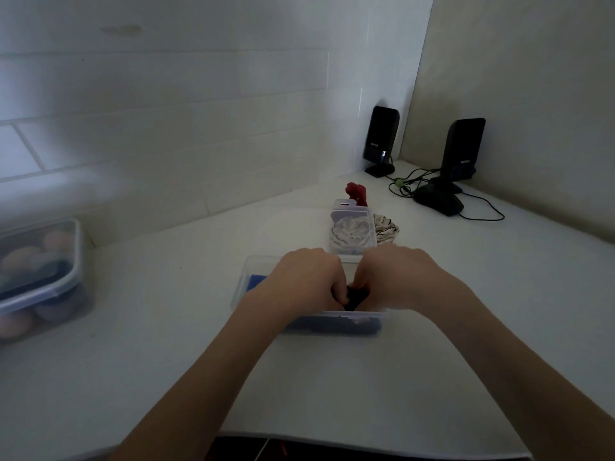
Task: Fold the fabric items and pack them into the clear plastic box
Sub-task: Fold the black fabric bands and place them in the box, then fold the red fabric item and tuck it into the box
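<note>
A clear plastic box [244,272] sits in the middle of the white table, with a blue fabric [257,281] showing at its left end. Both hands are inside it, side by side. My left hand [306,281] and my right hand [396,277] both grip a dark fabric item [356,296] between them, pressed down into the box. Behind the box stands its clear lid [352,217], upright. A white patterned fabric [386,229] lies behind the lid, and a red fabric [357,193] lies farther back.
A lidded clear container [40,277] with rolled coloured items stands at the far left by the tiled wall. Two black speakers [381,138] [461,151] with cables [482,211] stand in the back right corner. The table's near edge [366,449] is at the bottom.
</note>
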{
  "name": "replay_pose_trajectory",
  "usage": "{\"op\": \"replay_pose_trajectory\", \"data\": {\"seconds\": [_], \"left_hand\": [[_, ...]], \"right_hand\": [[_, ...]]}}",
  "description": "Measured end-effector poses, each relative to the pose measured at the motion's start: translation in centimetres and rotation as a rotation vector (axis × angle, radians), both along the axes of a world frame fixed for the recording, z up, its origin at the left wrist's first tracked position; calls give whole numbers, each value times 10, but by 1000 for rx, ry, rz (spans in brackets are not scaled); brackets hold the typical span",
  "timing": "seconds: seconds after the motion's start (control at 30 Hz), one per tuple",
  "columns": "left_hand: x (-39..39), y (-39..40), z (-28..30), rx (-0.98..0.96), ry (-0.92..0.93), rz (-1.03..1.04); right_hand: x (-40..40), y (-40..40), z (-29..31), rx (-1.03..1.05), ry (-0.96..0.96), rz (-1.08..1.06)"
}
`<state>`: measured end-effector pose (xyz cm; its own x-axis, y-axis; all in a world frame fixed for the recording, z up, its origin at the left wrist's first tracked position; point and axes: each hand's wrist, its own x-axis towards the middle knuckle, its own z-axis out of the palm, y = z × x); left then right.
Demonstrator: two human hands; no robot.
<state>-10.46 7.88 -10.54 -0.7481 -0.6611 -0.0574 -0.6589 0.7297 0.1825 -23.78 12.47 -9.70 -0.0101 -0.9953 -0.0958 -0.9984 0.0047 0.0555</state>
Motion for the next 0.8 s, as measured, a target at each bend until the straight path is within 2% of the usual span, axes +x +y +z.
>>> {"op": "replay_pose_trajectory", "data": {"seconds": [0.17,0.23,0.33,0.47,0.57,0.6,0.7,0.8], "left_hand": [[2,3,0,10,23,23],[5,4,1,39,54,14],[13,4,3,110,163,2],[31,5,4,326,460,64],[42,12,-1,433,463,-22],[43,14,-5,421,428,-42],[40,16,-13,315,369,-56],[34,16,-16,279,371,-69]], "right_hand": [[1,-2,0,9,2,19],[-4,-3,2,39,-61,28],[-18,-2,6,-73,-306,-8],[-35,-4,8,-345,-898,-85],[-56,-28,-3,-690,-1009,-252],[-62,-38,-5,-730,-1040,-300],[-69,-60,-9,-531,-1098,-262],[-67,-76,-10,-335,-972,-219]]}}
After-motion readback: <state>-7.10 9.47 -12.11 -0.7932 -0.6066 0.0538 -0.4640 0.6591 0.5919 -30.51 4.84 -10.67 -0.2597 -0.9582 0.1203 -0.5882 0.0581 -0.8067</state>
